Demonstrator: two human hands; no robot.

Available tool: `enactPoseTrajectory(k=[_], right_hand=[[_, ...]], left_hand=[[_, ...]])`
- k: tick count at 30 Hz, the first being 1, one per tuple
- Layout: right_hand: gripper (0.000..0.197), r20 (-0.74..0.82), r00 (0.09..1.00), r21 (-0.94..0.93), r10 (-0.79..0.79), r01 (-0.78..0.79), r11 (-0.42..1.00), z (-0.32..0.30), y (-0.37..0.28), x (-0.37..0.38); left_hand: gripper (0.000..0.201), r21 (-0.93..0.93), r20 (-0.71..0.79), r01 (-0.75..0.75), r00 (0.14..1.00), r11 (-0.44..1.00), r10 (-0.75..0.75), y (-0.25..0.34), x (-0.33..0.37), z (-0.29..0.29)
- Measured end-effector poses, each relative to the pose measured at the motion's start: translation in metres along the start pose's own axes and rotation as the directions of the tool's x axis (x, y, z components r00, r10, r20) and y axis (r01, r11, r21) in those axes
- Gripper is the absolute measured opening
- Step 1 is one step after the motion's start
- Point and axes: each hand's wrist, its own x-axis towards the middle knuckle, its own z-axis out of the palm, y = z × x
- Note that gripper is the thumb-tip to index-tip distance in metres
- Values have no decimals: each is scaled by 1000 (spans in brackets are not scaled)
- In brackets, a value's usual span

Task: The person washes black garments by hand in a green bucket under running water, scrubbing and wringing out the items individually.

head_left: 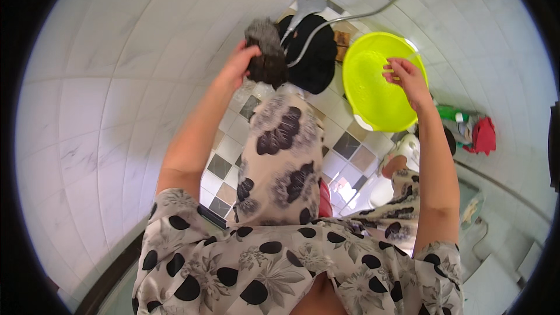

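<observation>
My left hand is closed on the edge of a bunched, dark grey-brown cloth-like thing, raised over the floor near the left wall. Its exact kind does not show. Beside it on the floor lies a black soft thing, rounded in outline, with a grey shower head at its far end and the hose crossing it. Over a bright yellow-green basin hangs my right hand, fingers loosely bent and apart, with nothing visible in them. A little foamy liquid seems to lie in the basin.
A silver shower hose arcs across from the upper right. Small brown blocks lie between basin and black thing. Right of the basin are a green bottle and a red cloth-like item. White tiled walls close in the checkered floor.
</observation>
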Motion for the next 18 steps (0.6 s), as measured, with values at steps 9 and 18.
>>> enactPoseTrajectory(k=[9,18], right_hand=[[66,-6,832,68,-554,554,830,-5,-109,-72],[51,-428,784,-604,-450,122,787,-114,71,-8]], left_hand=[[75,23,453,-387,826,922,336,166,-94,189],[23,370,254,-535,845,760,471,55,38,307]])
